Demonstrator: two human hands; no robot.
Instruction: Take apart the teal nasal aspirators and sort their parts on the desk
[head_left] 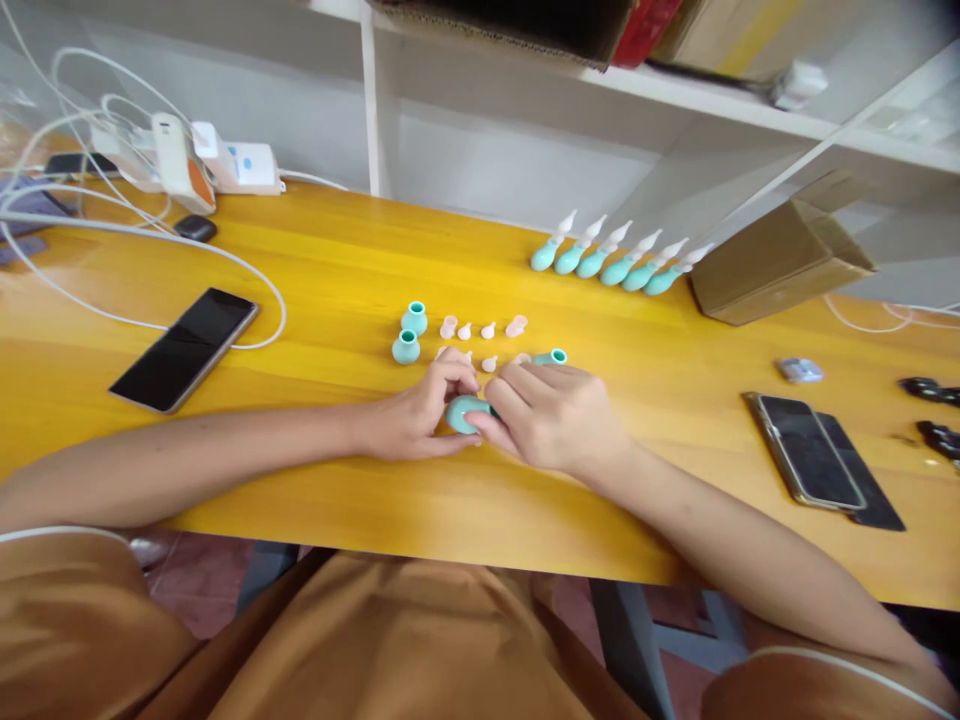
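From where I stand, I see two bare hands over a yellow table [337, 510]. The right hand [559, 415] is closed on a shiny blue-green bulb [463, 414], with its thumb pressed on the side. The left hand [409, 415] curls around the other end of the bulb, its thumb below. I cannot tell how hard it squeezes, or if it does.

Just past the left hand stand two more blue-green bulbs [406, 347] with round holes on top. Another bulb [556, 356] peeks out from behind the right hand. Past the fingers are small pale pink pieces [488, 330]; the hands hide some of them.

Farther away, ahead of the right hand, six bulbs with white tips [616, 268] lean in a row, next to a brown box [776, 255]. A dark phone [184, 350] lies above the left arm.
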